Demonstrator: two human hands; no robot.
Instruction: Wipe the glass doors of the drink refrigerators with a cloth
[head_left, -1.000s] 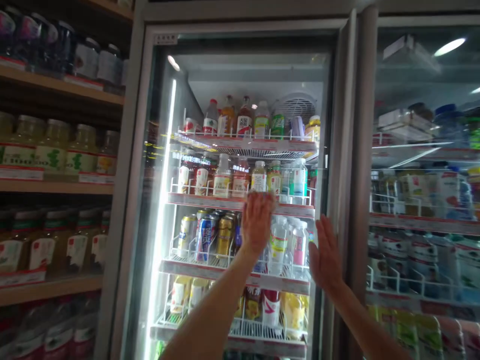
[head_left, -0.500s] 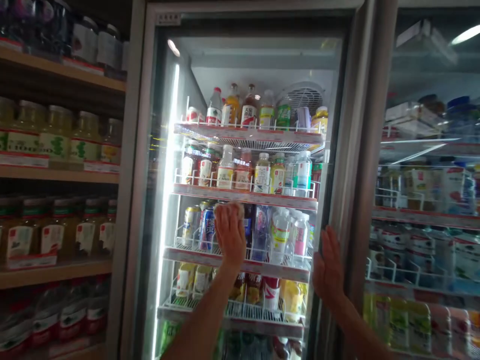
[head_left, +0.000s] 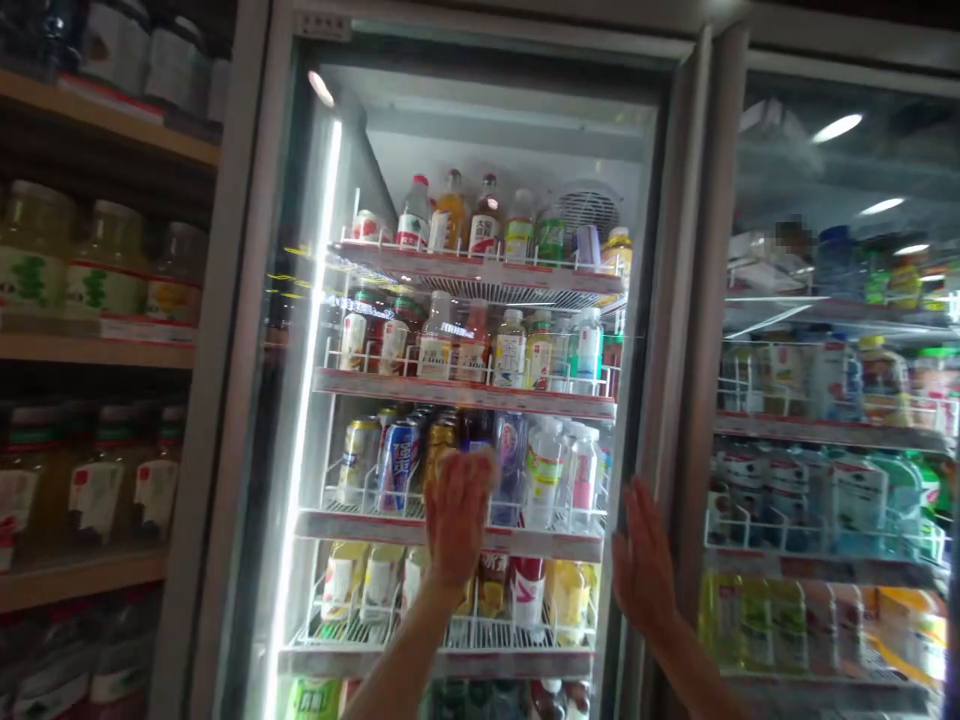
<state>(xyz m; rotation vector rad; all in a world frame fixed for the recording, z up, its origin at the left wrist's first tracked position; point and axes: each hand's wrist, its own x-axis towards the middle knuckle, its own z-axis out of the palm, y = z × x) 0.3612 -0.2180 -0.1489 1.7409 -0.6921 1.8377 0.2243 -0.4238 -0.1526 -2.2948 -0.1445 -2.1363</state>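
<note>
A lit drinks fridge with a glass door [head_left: 352, 160] stands in front of me, its wire shelves [head_left: 465, 392] packed with bottles and cans. My left hand [head_left: 459, 512] lies flat and open against the glass, over the cans [head_left: 397, 465] on the third shelf. My right hand [head_left: 642, 562] is open too, fingers together and upright, pressed on the door's right edge frame [head_left: 671, 300]. Neither hand holds anything.
Wooden shelves [head_left: 97, 350] with jars and bottles run along the left. A second glass-door fridge [head_left: 832, 430] full of drinks stands to the right, its door shut.
My left hand has slid down and left across the glass, from the second shelf to the third. My right hand has dropped a little along the frame. The view shifted slightly.
</note>
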